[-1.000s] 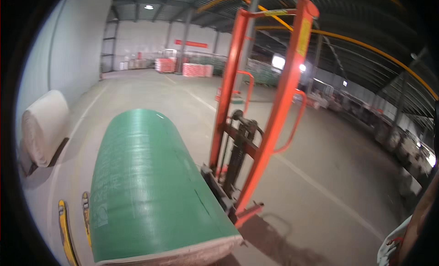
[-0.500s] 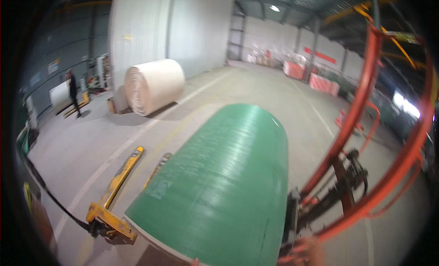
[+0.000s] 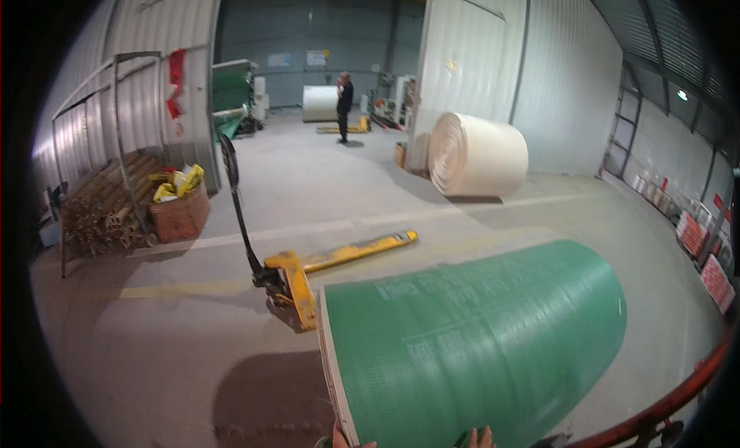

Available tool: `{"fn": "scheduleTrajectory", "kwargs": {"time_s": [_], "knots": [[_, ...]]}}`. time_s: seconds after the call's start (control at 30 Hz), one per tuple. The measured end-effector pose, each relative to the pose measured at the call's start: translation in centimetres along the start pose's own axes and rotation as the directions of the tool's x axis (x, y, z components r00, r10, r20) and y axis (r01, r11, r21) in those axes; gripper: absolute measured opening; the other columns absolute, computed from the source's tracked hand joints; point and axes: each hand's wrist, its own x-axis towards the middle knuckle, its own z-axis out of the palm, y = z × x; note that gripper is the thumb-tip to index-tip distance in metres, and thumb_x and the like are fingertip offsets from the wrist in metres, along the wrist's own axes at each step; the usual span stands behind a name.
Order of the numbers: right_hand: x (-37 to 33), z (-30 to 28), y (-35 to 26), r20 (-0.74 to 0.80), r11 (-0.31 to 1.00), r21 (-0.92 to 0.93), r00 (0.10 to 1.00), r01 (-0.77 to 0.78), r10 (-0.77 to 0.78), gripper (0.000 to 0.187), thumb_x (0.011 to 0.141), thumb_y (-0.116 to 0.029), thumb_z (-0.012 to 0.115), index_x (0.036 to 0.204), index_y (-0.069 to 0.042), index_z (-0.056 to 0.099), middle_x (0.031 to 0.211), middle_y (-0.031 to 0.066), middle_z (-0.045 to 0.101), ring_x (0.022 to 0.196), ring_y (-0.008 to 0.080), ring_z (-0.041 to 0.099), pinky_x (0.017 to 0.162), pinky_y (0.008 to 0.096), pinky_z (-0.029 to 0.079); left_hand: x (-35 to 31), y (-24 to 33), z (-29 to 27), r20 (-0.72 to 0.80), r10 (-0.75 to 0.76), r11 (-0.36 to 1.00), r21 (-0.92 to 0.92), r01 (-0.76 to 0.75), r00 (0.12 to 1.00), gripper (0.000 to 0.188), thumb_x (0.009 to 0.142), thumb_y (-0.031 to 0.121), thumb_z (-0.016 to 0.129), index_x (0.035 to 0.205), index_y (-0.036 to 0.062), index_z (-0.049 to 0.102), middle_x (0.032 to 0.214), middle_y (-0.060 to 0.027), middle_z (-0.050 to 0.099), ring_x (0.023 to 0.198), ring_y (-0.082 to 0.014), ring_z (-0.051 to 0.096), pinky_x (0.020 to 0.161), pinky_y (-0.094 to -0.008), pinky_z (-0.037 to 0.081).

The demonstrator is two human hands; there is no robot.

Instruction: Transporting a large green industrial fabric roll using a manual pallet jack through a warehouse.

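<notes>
A large roll of green sheeting [image 3: 478, 332] lies on its side before me, its pale end edge toward the left. At the bottom of the view, my left hand [image 3: 344, 437] is closed over the near end edge of the roll, mostly cut off by the picture. My right hand [image 3: 482, 439] rests on the green surface with its fingers stretched out and apart; its palm is out of view. Left of the roll stands a yellow pallet jack [image 3: 297, 286] with a black handle [image 3: 245, 209], and one fork extends behind the roll.
A cream roll [image 3: 489, 155] stands by the white wall. In the doorway area a person [image 3: 344, 109] in dark clothes stands near a white roll [image 3: 320, 103] and another yellow pallet jack [image 3: 358, 126]. Tubes [image 3: 108, 209] and a reddish bin [image 3: 179, 217] are at left; an orange frame [image 3: 678, 394] at lower right.
The view has turned left, bringing the doorway, tubes and bin in. My right hand has gone from beside the orange frame onto the green roll. My left hand stays at the roll's edge.
</notes>
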Motion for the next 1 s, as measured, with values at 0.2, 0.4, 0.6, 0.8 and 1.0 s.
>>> {"fn": "scheduleTrajectory", "kwargs": {"time_s": [0.2,0.4,0.6,0.8,1.0], "knots": [[0.6,3.6,3.9,-0.103,0.989,-0.144,0.995,-0.031,0.016,0.058,0.079,-0.030,0.050,0.129,-0.008,0.029,0.137,0.0144,0.016,0.126,0.0315,0.015,0.100,0.0486,0.009,-0.8,-0.6,2.1,-0.263,0.088,0.995,0.063,-0.074,0.961,0.093,0.062,0.022,0.072,0.127,-0.0019,0.011,0.126,-0.0216,0.024,0.118,-0.0321,0.026,0.099,-0.0382,0.021],[0.7,3.3,4.2,-0.194,0.999,-0.044,0.981,0.012,-0.020,0.057,0.076,-0.026,0.052,0.126,-0.006,0.032,0.135,0.0145,0.021,0.125,0.0311,0.017,0.101,0.0478,0.008,-0.8,-1.1,3.0,-0.294,0.024,0.999,-0.019,-0.031,0.956,0.082,0.065,0.012,0.067,0.127,-0.0028,0.014,0.123,-0.0226,0.029,0.115,-0.0328,0.030,0.098,-0.0364,0.025],[1.1,4.3,6.0,-0.239,0.978,0.015,0.950,0.209,-0.200,0.054,0.080,-0.035,0.046,0.123,-0.004,0.037,0.133,0.0186,0.024,0.122,0.0362,0.020,0.099,0.0513,0.011,-3.8,-4.3,3.7,-0.321,0.124,0.992,0.029,-0.121,0.939,0.076,0.068,0.027,0.063,0.125,-0.0022,0.021,0.120,-0.0216,0.035,0.111,-0.0334,0.036,0.094,-0.0376,0.029],[0.3,4.1,9.5,-0.387,0.949,0.254,0.919,0.186,-0.076,0.062,0.086,-0.048,0.026,0.128,-0.003,0.029,0.134,0.0205,0.021,0.122,0.0394,0.018,0.098,0.0530,0.009,-8.3,-5.2,4.6,-0.297,0.008,0.996,0.089,0.020,0.955,0.080,0.068,0.044,0.059,0.123,-0.0017,0.025,0.120,-0.0251,0.032,0.110,-0.0358,0.035,0.092,-0.0408,0.030],[3.5,2.2,10.2,-0.297,0.987,0.162,0.954,0.009,0.040,0.065,0.085,-0.050,0.026,0.132,-0.005,0.020,0.136,0.0206,0.014,0.125,0.0381,0.011,0.098,0.0523,0.005,-8.5,-4.4,5.3,-0.309,-0.197,0.949,0.179,0.260,0.930,0.083,0.067,0.023,0.061,0.125,-0.0069,0.011,0.121,-0.0291,0.026,0.115,-0.0371,0.029,0.097,-0.0368,0.024]]}}
